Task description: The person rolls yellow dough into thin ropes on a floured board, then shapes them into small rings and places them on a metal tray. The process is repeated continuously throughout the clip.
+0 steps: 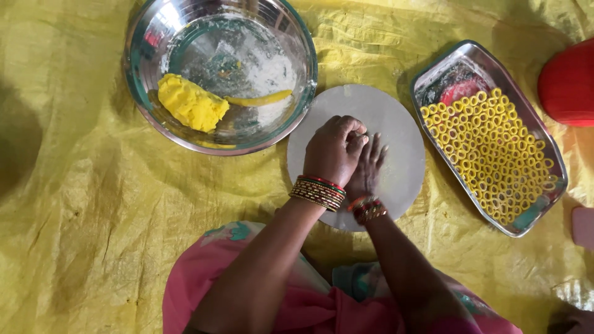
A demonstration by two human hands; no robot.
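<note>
Both my hands meet over a round grey board in the middle of the view. My left hand is curled into a loose fist and lies partly over my right hand. The right hand rests flat on the board with its fingers apart. Whatever is between the hands is hidden. Both wrists wear red and gold bangles. A steel bowl at the upper left holds a lump of yellow dough and a thin rolled dough strip. A steel tray to the right holds several small yellow dough rings.
Everything sits on a crumpled yellow plastic sheet on the floor. A red round object stands at the right edge, and a pale pink thing lies below it. My pink clothing fills the bottom of the view.
</note>
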